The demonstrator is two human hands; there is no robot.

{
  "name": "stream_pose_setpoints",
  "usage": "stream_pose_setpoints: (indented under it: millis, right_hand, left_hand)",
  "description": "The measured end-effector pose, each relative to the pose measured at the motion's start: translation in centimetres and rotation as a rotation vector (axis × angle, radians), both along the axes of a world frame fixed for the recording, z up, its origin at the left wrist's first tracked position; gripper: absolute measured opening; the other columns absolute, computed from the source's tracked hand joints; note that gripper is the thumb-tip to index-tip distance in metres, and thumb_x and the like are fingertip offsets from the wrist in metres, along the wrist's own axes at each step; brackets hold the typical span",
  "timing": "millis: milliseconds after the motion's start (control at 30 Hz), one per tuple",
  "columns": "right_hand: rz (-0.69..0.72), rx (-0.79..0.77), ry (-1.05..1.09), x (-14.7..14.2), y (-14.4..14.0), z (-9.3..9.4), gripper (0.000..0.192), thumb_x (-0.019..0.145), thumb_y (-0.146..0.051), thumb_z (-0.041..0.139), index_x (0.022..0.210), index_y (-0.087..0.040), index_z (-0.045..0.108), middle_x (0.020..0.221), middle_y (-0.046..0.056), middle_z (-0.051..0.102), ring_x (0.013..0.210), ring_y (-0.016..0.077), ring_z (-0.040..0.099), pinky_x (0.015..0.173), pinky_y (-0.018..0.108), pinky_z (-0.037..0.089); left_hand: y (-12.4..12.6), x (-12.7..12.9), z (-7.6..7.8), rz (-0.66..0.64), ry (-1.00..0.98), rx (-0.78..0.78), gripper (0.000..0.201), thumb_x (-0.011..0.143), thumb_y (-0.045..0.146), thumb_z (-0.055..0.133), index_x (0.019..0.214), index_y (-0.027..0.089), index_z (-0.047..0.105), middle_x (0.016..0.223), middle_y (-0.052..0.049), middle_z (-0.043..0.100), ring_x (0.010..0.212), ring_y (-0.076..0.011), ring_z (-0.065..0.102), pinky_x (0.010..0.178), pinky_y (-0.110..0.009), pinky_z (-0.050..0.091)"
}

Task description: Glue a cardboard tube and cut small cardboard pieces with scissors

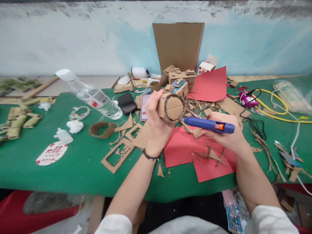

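Gripping a cardboard cylinder [172, 107] and glue gun [208, 125], fingers work above a green table [60, 165] by a pale-blue wall [73, 39].

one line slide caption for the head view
Left hand holds cardboard cylinder; right hand points blue glue gun at it.

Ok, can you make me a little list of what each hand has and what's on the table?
left hand: holds brown cardboard cylinder model
right hand: holds blue glue gun, nozzle at the cylinder's rim
under hands: red paper sheets, cardboard scraps
table: green cloth
left side: clear plastic bottle lying down, cardboard ring
back: cardboard sheet leaning on wall
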State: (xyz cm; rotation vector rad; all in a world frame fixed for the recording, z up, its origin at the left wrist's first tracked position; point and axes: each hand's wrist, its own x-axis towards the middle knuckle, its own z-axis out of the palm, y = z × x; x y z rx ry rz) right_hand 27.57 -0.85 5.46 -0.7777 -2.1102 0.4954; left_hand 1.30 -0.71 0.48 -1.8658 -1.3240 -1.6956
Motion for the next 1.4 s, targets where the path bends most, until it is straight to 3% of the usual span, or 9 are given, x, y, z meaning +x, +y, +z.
stream_pose_setpoints:
  millis: [267, 500, 600, 700, 933, 1167, 1400]
  right_hand:
    - [0.025, 0.016, -0.028, -0.2, 0.0, 0.6, 0.058, 0.098, -0.069, 0.077, 0.071, -0.024, 0.052, 0.067, -0.002, 0.053, 0.060, 0.0152, 0.046, 0.061, 0.032, 0.032]
    - [0.050, -0.043, -0.001, -0.5, -0.1, 0.3, 0.055, 0.095, -0.067, 0.082, 0.073, -0.023, 0.058, 0.069, -0.001, 0.060, 0.061, 0.0153, 0.051, 0.061, 0.031, 0.036]
    - [0.126, -0.136, 0.023, -0.4, -0.3, 0.6, 0.043, 0.097, -0.064, 0.082, 0.092, -0.022, 0.073, 0.084, 0.003, 0.075, 0.071, 0.0189, 0.066, 0.068, 0.032, 0.048]
    - [0.195, -0.202, 0.051, -0.3, -0.4, 1.0, 0.043, 0.098, -0.063, 0.082, 0.110, -0.022, 0.078, 0.103, 0.008, 0.083, 0.087, 0.0235, 0.075, 0.079, 0.035, 0.056]
    - [0.109, -0.240, 0.102, -0.1, -0.2, 0.5, 0.044, 0.095, -0.061, 0.086, 0.081, -0.022, 0.071, 0.071, -0.001, 0.065, 0.061, 0.0150, 0.055, 0.059, 0.030, 0.042]
    - [0.080, -0.306, 0.135, 0.0, -0.5, 0.4, 0.041, 0.094, -0.060, 0.087, 0.083, -0.022, 0.073, 0.073, 0.000, 0.068, 0.060, 0.0157, 0.056, 0.057, 0.030, 0.045]
    - [0.144, -0.328, 0.132, 0.0, -0.6, 1.1, 0.031, 0.097, -0.054, 0.085, 0.098, -0.023, 0.082, 0.090, 0.005, 0.078, 0.076, 0.0198, 0.069, 0.070, 0.033, 0.056]
  left_hand:
    - [0.1, 0.1, -0.1, 0.045, 0.020, 0.007, 0.067, 0.105, 0.045, 0.068, 0.164, 0.029, 0.039, 0.157, -0.014, 0.062, 0.157, -0.0313, 0.057, 0.135, -0.057, 0.047]
    - [0.2, 0.4, -0.2, 0.024, 0.028, 0.010, 0.065, 0.105, 0.039, 0.067, 0.163, 0.028, 0.041, 0.156, -0.014, 0.063, 0.155, -0.0317, 0.058, 0.134, -0.055, 0.047]
    - [0.2, 0.4, -0.2, -0.008, 0.014, 0.037, 0.066, 0.104, 0.036, 0.068, 0.164, 0.028, 0.042, 0.157, -0.014, 0.062, 0.156, -0.0316, 0.058, 0.135, -0.055, 0.046]
    - [0.2, 0.3, -0.1, -0.026, 0.004, 0.044, 0.067, 0.103, 0.034, 0.069, 0.164, 0.028, 0.042, 0.157, -0.014, 0.061, 0.156, -0.0321, 0.057, 0.134, -0.055, 0.046]
    - [0.1, 0.0, 0.0, -0.030, 0.011, -0.006, 0.074, 0.101, 0.040, 0.072, 0.165, 0.029, 0.037, 0.160, -0.014, 0.058, 0.157, -0.0332, 0.055, 0.135, -0.056, 0.045]
    - [0.2, 0.3, -0.1, 0.030, 0.015, 0.004, 0.070, 0.103, 0.047, 0.070, 0.163, 0.029, 0.038, 0.156, -0.014, 0.061, 0.153, -0.0327, 0.059, 0.131, -0.058, 0.049]
    - [0.2, 0.3, 0.0, 0.003, -0.004, 0.014, 0.072, 0.102, 0.046, 0.072, 0.163, 0.028, 0.039, 0.157, -0.014, 0.060, 0.154, -0.0325, 0.058, 0.132, -0.056, 0.049]
